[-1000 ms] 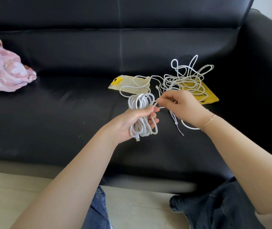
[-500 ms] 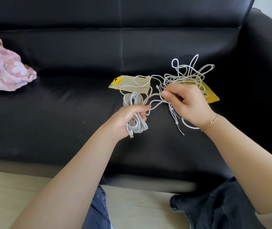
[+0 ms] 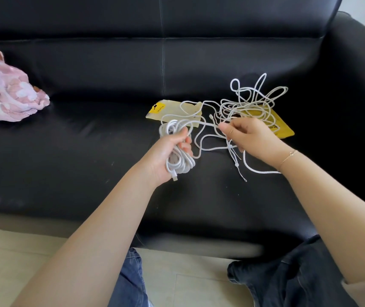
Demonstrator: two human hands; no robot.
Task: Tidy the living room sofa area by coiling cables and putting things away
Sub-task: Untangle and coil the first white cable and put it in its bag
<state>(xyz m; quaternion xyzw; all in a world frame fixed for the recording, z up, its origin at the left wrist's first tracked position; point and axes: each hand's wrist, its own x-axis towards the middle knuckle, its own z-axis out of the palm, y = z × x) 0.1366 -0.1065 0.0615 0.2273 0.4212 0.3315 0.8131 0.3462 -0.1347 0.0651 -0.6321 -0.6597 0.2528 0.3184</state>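
Coiling goes best with steady tension: the left hand (image 3: 172,149) has its fingers curled tight around a white cable coil (image 3: 178,151) held just above the black sofa (image 3: 88,151) seat, while the right hand (image 3: 250,136) pinches the free strand leading to the loose cable tangle (image 3: 250,103) over a yellow packet (image 3: 284,129). Each pass should probably be fed slowly, so snarls shake free before reaching the bundle.

white cable (image 3: 178,160) part coiled, rest tangled on sofa (image 3: 88,151)
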